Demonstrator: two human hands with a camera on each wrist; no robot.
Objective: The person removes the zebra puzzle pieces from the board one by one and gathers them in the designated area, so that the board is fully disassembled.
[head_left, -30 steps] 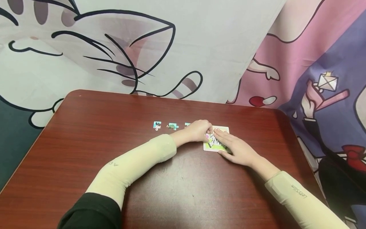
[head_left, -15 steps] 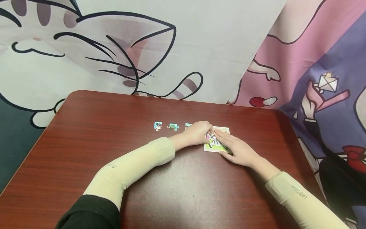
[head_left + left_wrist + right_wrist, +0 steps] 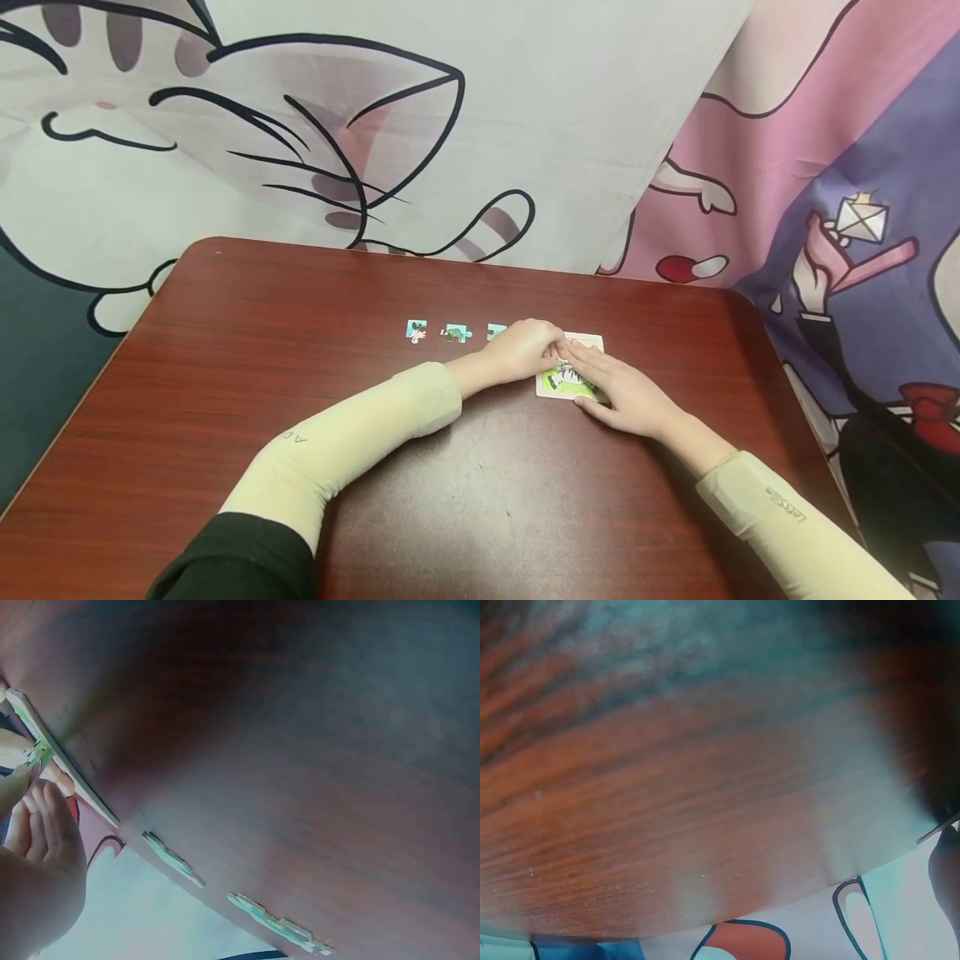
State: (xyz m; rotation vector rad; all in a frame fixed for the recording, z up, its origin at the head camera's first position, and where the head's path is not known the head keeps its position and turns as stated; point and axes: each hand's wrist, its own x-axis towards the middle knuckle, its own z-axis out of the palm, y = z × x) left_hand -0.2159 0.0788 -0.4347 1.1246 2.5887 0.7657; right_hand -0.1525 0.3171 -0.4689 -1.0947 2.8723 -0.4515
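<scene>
A small jigsaw puzzle [image 3: 573,388] with a zebra on green ground lies in a pale frame on the table. My left hand [image 3: 519,352] is over its left side, thumb and fingers pinching a small green puzzle piece [image 3: 39,752], which shows best in the left wrist view. My right hand [image 3: 628,392] rests over the right side with fingers straight, covering much of the picture. Its fingertips come right up to those of the left hand. In the right wrist view, only a dark edge of the hand [image 3: 946,866] shows.
Three loose puzzle pieces lie in a row left of the frame: a left one [image 3: 416,331], a middle one [image 3: 456,333] and a right one [image 3: 496,331] beside the left wrist. The brown table [image 3: 300,300] ends at a printed cloth backdrop [image 3: 570,167].
My left fingers have shifted slightly right, towards the right fingertips, and turned over the zebra picture with the piece. The right hand has stayed almost still on the puzzle.
</scene>
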